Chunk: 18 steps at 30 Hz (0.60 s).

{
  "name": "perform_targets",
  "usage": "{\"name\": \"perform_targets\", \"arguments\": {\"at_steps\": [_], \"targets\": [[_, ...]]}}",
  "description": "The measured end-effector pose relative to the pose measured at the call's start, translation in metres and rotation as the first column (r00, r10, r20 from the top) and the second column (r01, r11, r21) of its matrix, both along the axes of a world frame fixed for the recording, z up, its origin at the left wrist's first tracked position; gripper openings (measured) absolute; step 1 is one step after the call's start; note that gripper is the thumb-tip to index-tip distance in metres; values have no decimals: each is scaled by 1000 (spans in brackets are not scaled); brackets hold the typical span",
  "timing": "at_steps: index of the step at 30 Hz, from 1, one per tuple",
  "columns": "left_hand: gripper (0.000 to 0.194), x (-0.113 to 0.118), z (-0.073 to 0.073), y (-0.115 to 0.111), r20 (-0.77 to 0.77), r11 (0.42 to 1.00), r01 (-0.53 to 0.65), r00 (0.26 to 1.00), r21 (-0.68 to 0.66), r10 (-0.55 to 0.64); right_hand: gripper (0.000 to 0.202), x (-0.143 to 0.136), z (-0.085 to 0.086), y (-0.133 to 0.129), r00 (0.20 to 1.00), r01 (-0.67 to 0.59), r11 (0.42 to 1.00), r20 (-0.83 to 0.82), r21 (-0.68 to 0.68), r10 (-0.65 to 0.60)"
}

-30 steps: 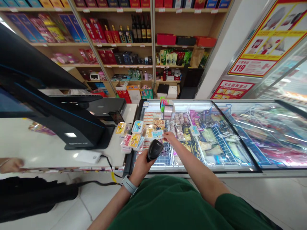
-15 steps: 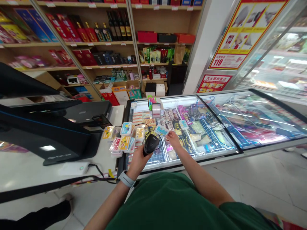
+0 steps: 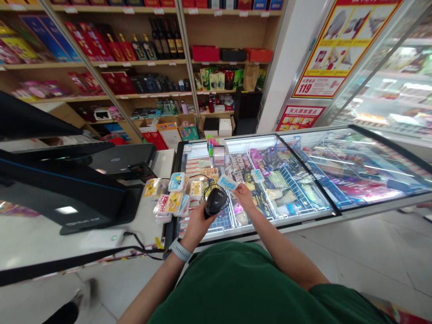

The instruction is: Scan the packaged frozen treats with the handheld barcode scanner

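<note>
Scanner (image 3: 216, 201) gripped in curled left hand (image 3: 196, 225), long axis slanting away rightward; right hand (image 3: 243, 196) pinches blue-white pack (image 3: 227, 182) crosswise.

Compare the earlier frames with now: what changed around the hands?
Relative to the freezer, the right hand moved the blue-and-white package rightward, clear of the yellow tub; the left hand moved the scanner rightward too. Another person's hand left view. Both grips and the piled tubs stayed unchanged.
</note>
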<state>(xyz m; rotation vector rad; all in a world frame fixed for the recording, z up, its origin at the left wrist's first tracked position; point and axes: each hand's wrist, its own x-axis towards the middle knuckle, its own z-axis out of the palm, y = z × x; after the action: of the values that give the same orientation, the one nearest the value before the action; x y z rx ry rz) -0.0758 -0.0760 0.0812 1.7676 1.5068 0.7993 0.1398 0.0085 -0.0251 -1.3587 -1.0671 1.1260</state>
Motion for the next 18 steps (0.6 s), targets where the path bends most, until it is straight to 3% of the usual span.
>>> {"name": "perform_targets", "arguments": {"at_steps": [18], "targets": [[29, -2, -5, 5, -20, 1000, 3, 1000, 18, -3, 25, -2, 1, 2, 1000, 12, 1000, -16, 18, -11]]}}
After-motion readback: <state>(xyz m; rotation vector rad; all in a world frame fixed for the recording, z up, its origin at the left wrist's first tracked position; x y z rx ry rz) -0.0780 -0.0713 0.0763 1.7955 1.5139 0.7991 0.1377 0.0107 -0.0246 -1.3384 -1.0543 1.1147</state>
